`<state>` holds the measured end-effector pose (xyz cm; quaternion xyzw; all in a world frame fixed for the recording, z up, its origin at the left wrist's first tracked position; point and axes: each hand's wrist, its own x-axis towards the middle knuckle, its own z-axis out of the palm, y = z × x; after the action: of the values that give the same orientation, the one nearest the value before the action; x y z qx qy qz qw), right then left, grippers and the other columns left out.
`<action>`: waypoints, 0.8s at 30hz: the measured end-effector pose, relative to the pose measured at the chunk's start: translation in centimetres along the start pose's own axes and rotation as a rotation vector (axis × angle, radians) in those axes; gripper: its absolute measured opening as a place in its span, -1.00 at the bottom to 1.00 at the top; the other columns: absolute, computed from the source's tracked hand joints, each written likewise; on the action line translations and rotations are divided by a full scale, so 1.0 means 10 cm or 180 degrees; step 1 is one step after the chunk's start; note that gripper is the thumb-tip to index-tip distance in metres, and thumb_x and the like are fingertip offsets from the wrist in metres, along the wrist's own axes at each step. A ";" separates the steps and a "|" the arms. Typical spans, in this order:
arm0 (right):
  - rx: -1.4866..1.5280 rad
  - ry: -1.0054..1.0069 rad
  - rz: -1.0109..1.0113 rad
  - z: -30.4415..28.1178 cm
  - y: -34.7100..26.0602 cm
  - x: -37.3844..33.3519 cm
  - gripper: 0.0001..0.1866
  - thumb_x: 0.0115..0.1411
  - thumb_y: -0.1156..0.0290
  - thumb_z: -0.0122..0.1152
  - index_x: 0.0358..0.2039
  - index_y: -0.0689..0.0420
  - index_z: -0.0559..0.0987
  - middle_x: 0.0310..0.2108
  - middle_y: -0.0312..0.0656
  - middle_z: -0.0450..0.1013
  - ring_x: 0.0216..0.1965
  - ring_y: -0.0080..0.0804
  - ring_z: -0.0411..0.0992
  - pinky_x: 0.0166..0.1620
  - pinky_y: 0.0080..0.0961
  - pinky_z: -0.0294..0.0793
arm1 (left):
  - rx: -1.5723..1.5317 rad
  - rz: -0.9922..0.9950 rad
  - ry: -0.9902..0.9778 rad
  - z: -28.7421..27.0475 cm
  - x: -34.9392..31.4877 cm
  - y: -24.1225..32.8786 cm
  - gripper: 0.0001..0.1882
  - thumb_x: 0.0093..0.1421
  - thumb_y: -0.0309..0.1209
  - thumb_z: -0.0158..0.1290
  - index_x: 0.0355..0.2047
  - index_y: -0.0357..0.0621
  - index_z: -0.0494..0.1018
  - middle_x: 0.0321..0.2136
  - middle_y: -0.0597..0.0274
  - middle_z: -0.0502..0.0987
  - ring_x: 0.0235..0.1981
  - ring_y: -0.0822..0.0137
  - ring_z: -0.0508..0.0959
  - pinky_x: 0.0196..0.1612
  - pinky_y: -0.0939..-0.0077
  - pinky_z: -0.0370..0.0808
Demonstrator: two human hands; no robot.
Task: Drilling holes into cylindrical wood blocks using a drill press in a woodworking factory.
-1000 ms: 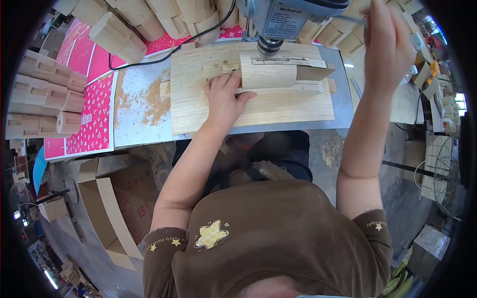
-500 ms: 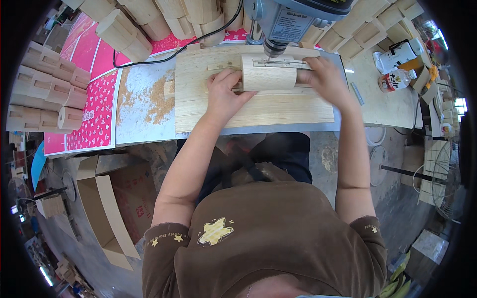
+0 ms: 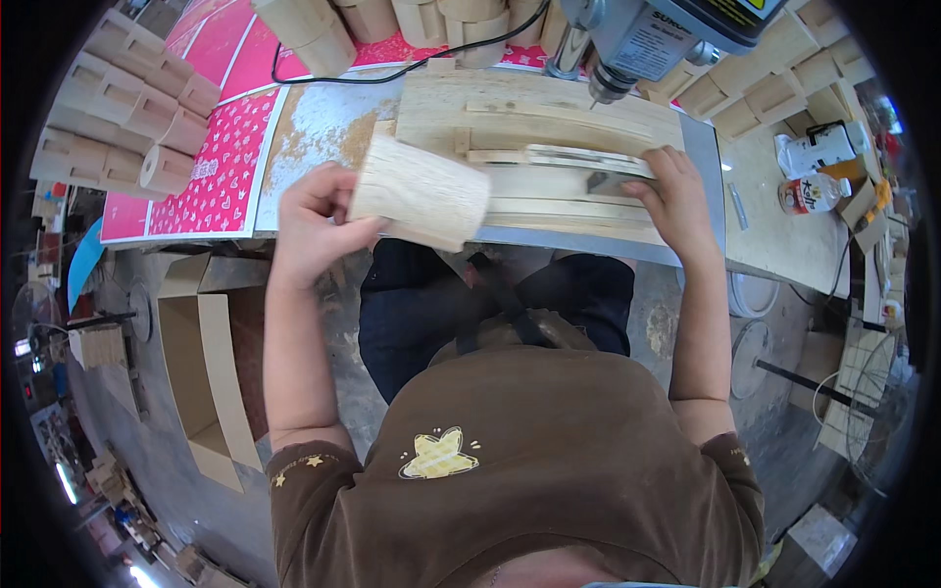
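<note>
My left hand (image 3: 319, 223) grips one end of a pale wooden cylinder (image 3: 421, 191), held tilted over the front left of the wooden jig board (image 3: 549, 220). My right hand (image 3: 681, 201) pinches the right end of a thin slotted strip (image 3: 578, 157) above the board. Beneath that strip, by my right fingers, is a small grey block (image 3: 610, 183). Behind the right hand stands the bench drill, its chuck (image 3: 613, 83) and bit clear of the wood. The far side of the cylinder is hidden.
Stacks of slotted wooden cylinders (image 3: 147, 118) stand at the left, with more along the back. A black cable (image 3: 392, 76) curves behind the board. Sawdust (image 3: 338, 137) lies left of it. A bottle (image 3: 814, 194) and a marker-like stick (image 3: 737, 206) are at the right. Below is an open cardboard box (image 3: 211, 367).
My left hand has pulled the cylinder off the jig, leftward and toward me. The right hand now holds the strip's end apart from the cylinder. The whole view has shifted slightly.
</note>
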<state>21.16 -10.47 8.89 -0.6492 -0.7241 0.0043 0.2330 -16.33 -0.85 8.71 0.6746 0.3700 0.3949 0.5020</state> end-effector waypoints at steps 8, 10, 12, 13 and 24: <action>0.0319 -0.0011 0.0014 0.07 -0.24 -0.03 -0.68 -0.12 0.41 0.29 -0.33 0.21 0.45 -0.38 -0.10 0.37 -0.26 -0.10 0.31 -0.19 -0.28 0.30 | -0.0857 -0.1725 0.0504 0.23 0.11 0.13 -0.68 -0.04 -0.24 0.24 -0.60 -0.28 0.45 -0.77 0.36 0.39 -0.83 0.63 0.25 -0.76 0.76 0.17; 0.0393 -0.0056 -0.0006 0.06 -0.25 -0.03 -0.70 -0.11 0.42 0.28 -0.33 0.20 0.45 -0.37 -0.11 0.37 -0.26 -0.10 0.31 -0.18 -0.29 0.30 | -0.0716 -0.1833 0.0675 0.35 0.09 0.08 -0.66 -0.02 -0.23 0.23 -0.63 -0.27 0.43 -0.80 0.34 0.35 -0.87 0.61 0.22 -0.80 0.73 0.14; 0.0346 -0.0036 -0.0019 0.05 -0.24 -0.03 -0.70 -0.11 0.42 0.28 -0.33 0.20 0.45 -0.37 -0.11 0.37 -0.26 -0.11 0.31 -0.18 -0.29 0.30 | -0.0774 -0.1824 0.0614 0.40 0.09 0.08 -0.65 -0.03 -0.23 0.24 -0.64 -0.28 0.43 -0.81 0.33 0.35 -0.87 0.61 0.22 -0.81 0.72 0.14; 0.0309 -0.0017 -0.0066 0.04 -0.23 -0.02 -0.70 -0.11 0.42 0.28 -0.34 0.20 0.45 -0.38 -0.12 0.37 -0.26 -0.11 0.31 -0.18 -0.29 0.30 | -0.0736 -0.1813 0.0581 0.42 0.10 0.08 -0.64 -0.03 -0.22 0.24 -0.65 -0.28 0.43 -0.81 0.33 0.35 -0.87 0.61 0.22 -0.82 0.72 0.14; 0.0130 0.0045 -0.0066 0.06 -0.21 -0.09 -0.68 -0.12 0.42 0.28 -0.32 0.20 0.45 -0.37 -0.11 0.37 -0.25 -0.10 0.30 -0.18 -0.28 0.30 | -0.0661 -0.1725 0.0256 0.68 0.14 -0.06 -0.60 -0.03 -0.15 0.25 -0.62 -0.28 0.45 -0.77 0.34 0.38 -0.81 0.61 0.29 -0.75 0.72 0.22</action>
<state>19.07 -11.52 8.70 -0.6368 -0.7288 0.0121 0.2513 -9.62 -2.07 7.05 0.4801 0.5138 0.3086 0.6405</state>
